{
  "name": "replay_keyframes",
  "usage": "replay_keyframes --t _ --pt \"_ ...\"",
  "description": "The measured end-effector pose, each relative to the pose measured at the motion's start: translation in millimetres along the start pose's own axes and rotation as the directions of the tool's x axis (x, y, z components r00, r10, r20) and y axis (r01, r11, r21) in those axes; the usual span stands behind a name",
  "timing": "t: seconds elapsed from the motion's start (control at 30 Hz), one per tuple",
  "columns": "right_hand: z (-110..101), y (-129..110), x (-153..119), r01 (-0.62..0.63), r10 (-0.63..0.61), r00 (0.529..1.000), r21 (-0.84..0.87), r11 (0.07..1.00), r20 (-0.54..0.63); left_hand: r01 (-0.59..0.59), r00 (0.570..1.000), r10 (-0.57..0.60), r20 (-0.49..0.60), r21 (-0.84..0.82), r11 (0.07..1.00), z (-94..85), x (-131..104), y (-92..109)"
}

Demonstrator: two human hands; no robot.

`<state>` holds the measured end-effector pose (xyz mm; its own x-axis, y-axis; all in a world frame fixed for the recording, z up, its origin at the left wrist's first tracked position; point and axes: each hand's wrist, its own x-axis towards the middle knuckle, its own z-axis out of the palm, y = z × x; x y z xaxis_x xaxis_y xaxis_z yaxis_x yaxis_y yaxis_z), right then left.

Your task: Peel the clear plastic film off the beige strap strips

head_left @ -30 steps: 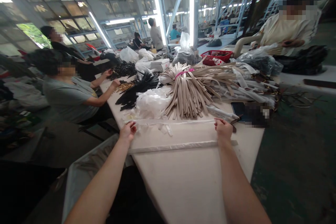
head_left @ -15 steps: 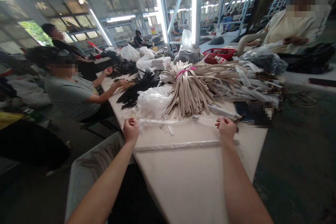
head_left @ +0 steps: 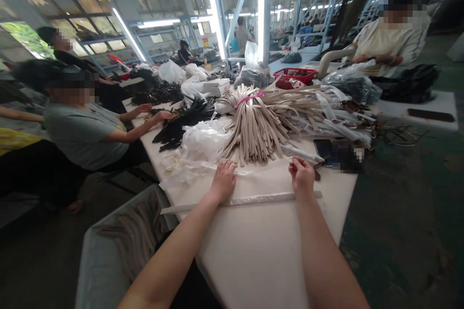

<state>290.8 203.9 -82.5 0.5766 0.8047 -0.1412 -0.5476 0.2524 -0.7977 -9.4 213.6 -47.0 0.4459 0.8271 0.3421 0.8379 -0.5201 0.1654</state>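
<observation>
My right hand [head_left: 302,175] is closed in a pinch on one end of a clear plastic strip [head_left: 264,169], thin and see-through. The strip runs left toward my left hand [head_left: 224,181], whose fingers lie forward over the plastic, slightly apart. Below both hands, a long flat strap in a clear sleeve [head_left: 261,198] lies across the white table [head_left: 253,251]; my left wrist and right forearm cover parts of it. Just beyond the hands spreads a bundle of beige straps [head_left: 253,130] with a pink tie. Crumpled clear plastic [head_left: 206,140] is piled beside it.
A grey bin [head_left: 90,251] holding beige straps stands below the table's left edge. Black straps [head_left: 186,123] lie near a seated co-worker [head_left: 79,116]. A phone [head_left: 324,150], sleeved straps [head_left: 340,120] and a red basket [head_left: 295,77] are on the right. Another person [head_left: 391,34] stands behind.
My left hand has moved right, from the table's left edge to near the middle, closer to my right hand. Its fingers have loosened from a pinch. The view has shifted slightly.
</observation>
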Motion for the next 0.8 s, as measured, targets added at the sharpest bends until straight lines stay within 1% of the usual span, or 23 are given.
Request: replay_keyframes --t 0.1,0.2,0.27,0.3,0.37,0.4,0.43,0.5,0.53,0.6,0.67,0.73,0.8 --pt "-2.4 -6.4 3.6 -0.035 0.033 0.999 0.133 0.99 0.019 -0.083 0.995 0.083 0.054 -0.001 0.997 -1.6 8.3 -5.0" --pt "-2.3 -12.5 3.3 -0.04 0.035 0.999 0.195 0.98 0.026 -0.102 0.992 0.107 0.073 -0.065 0.993 -6.9 14.2 3.0" --pt "0.5 -15.0 -0.8 -0.043 0.033 0.998 0.186 0.982 0.061 -0.089 0.994 0.1 0.054 -0.173 0.981 -11.1 21.7 18.1" --pt "2.9 -15.6 -4.1 -0.057 0.04 0.993 0.159 0.986 0.107 -0.082 0.994 0.095 0.044 -0.247 0.966 -13.2 27.7 28.4" --pt "9.1 -15.6 -13.1 -0.094 0.077 0.965 0.057 0.994 0.25 -0.063 0.993 0.096 0.062 -0.413 0.909 -16.8 44.9 52.1" --pt "12.4 -15.3 -18.2 -0.106 0.103 0.938 -0.011 0.994 0.33 -0.048 0.988 0.112 0.102 -0.491 0.87 -18.2 55.4 63.9" --pt "15.3 -15.0 -23.3 -0.103 0.126 0.909 -0.079 0.992 0.397 -0.028 0.976 0.145 0.165 -0.558 0.829 -19.3 66.4 74.5" --pt "18.9 -14.9 -31.5 -0.06 0.144 0.864 -0.186 0.981 0.483 0.042 0.923 0.215 0.32 -0.637 0.77 -20.3 86.4 89.3" --pt "19.4 -15.0 -34.0 -0.034 0.142 0.851 -0.217 0.976 0.505 0.1 0.897 0.21 0.388 -0.642 0.76 -20.4 94.0 92.8" --pt "18.1 -15.3 -35.2 0.006 0.123 0.846 -0.24 0.971 0.52 0.216 0.849 0.174 0.499 -0.628 0.748 -20.1 102.5 92.9" --pt "15.5 -14.9 -33.1 0.034 0.097 0.852 -0.24 0.97 0.515 0.307 0.809 0.165 0.564 -0.646 0.698 -19.4 102.8 87.3" --pt "13.8 -13.8 -30.4 0.064 0.079 0.852 -0.252 0.966 0.518 0.373 0.783 0.22 0.582 -0.722 0.582 -18.0 98.5 81.4" --pt "13.8 -12.9 -29.6 0.098 0.07 0.841 -0.279 0.955 0.536 0.41 0.776 0.279 0.566 -0.788 0.458 -16.2 93.7 78.4"
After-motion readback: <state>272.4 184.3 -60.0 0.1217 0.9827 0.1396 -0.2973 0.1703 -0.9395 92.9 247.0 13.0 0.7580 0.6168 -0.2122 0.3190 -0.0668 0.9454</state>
